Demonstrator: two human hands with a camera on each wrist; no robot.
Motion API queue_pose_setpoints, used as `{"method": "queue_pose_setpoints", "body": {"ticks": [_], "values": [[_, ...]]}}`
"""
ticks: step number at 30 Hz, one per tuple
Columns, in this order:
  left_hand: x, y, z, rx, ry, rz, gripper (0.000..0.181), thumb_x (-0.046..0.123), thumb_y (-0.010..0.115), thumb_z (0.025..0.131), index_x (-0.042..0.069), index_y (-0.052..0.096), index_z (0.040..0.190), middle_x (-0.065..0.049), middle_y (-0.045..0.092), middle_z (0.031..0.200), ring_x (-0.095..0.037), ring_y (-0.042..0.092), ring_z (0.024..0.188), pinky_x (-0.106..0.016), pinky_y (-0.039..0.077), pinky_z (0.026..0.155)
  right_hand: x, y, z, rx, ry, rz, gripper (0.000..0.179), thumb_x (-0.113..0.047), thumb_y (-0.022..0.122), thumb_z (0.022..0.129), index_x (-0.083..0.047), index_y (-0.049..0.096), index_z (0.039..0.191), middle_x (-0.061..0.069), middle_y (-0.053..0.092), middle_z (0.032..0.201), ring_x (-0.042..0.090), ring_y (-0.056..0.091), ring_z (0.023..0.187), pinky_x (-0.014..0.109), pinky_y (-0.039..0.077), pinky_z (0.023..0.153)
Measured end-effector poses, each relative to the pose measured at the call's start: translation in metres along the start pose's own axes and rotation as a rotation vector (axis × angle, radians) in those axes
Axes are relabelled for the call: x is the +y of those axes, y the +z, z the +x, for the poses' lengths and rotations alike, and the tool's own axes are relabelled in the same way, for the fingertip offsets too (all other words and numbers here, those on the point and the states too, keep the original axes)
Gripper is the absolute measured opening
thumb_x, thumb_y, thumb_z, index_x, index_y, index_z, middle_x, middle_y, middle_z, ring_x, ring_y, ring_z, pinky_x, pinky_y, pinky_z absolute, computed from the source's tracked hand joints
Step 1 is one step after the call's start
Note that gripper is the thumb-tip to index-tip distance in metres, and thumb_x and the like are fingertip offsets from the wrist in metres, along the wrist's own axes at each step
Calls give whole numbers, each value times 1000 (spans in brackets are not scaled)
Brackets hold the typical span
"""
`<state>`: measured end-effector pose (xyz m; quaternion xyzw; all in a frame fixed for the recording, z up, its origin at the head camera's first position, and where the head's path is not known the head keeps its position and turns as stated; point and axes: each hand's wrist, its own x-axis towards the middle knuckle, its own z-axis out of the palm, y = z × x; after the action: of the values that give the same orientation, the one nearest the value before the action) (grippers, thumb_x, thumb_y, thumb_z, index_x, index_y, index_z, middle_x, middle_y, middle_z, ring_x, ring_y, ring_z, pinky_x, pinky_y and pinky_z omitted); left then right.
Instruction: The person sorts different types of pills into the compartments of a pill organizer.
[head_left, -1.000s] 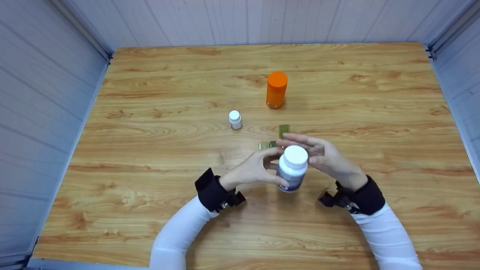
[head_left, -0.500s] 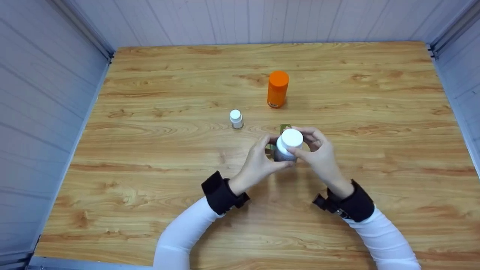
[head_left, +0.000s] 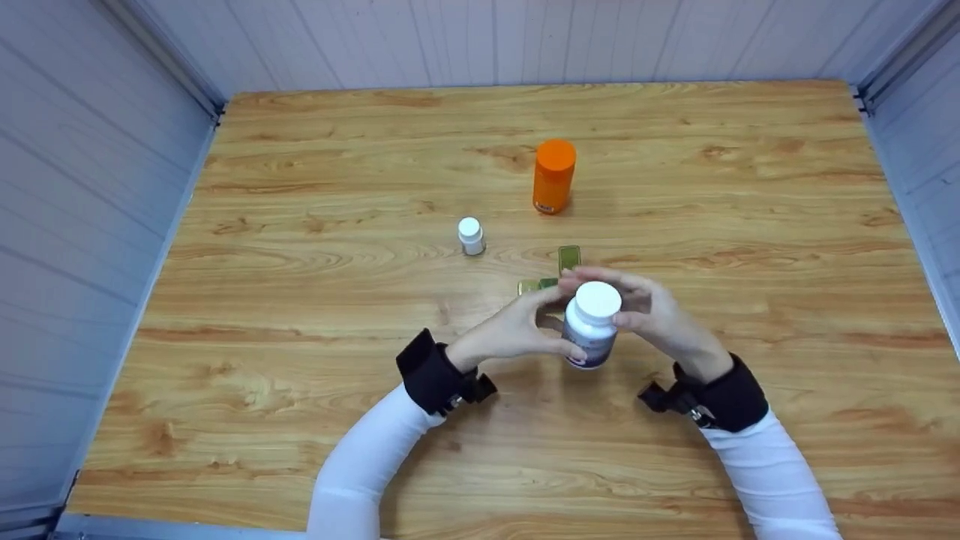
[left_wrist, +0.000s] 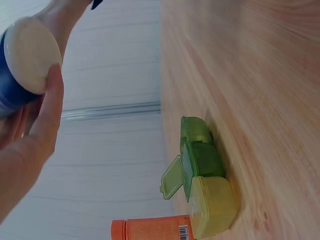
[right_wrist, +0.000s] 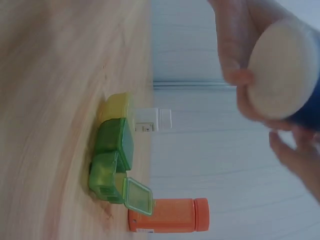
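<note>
A white pill bottle (head_left: 592,326) with a white cap and a dark label is held above the table, slightly tilted. My left hand (head_left: 517,334) grips its body from the left, thumb in front and fingers behind. At the cap and neck, my right hand (head_left: 664,319) curls round from the right; its thumb meets the edge and its blurred fingers pass behind. The bottle's pale base (left_wrist: 34,55) shows in the left wrist view. Beyond the hands stands a green and yellow pill box (right_wrist: 112,137), one green lid (right_wrist: 139,196) raised, partly hidden in the head view.
A small white bottle (head_left: 471,236) stands upright left of the pill box. Farther back is an upright orange bottle (head_left: 553,176) with an orange cap. Pale panel walls (head_left: 480,45) border the wooden table (head_left: 262,315) at the back and sides.
The bottle first moved away from me with the right hand closing on its cap. It then came back nearer and a little right, with the right fingers spread wider. The cap stays on.
</note>
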<state>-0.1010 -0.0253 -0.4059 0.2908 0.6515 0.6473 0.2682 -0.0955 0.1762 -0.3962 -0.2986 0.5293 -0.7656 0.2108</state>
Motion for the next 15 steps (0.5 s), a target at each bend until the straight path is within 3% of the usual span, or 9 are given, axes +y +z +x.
{"method": "queue_pose_setpoints", "body": {"ticks": [2,4,7,11,15], "values": [[1,-1,0,-27,-14,-13,68,-6,69,71,-8,34,129,-20,45,123,-20,47,108,-28,44,87,-1,-1,-1,-7,1,-24,50,-17,62,83,-1,45,127,12,47,129,24,37,123,31,31,101],[1,-2,1,9,-24,20,69,-3,69,72,-8,33,130,-19,45,124,-19,47,107,-27,44,87,-1,2,0,71,6,-68,43,-12,64,80,-4,52,121,11,50,125,24,38,123,30,31,100],[-2,0,2,140,3,136,70,6,74,69,-5,38,128,-15,49,120,-17,50,102,-27,46,84,-1,9,2,265,17,-112,41,0,65,76,-2,54,115,15,51,124,24,44,117,30,34,97],[-8,6,4,317,91,290,65,12,77,66,-4,45,120,-13,54,111,-17,51,97,-28,47,78,5,22,8,482,-5,-182,42,8,65,73,6,50,113,18,55,117,24,49,111,31,35,96],[-12,12,4,406,152,350,59,13,77,66,-3,47,115,-11,54,106,-18,51,96,-24,47,75,11,29,11,546,-54,-228,44,8,65,73,8,49,114,20,56,114,24,51,109,31,36,95]]}}
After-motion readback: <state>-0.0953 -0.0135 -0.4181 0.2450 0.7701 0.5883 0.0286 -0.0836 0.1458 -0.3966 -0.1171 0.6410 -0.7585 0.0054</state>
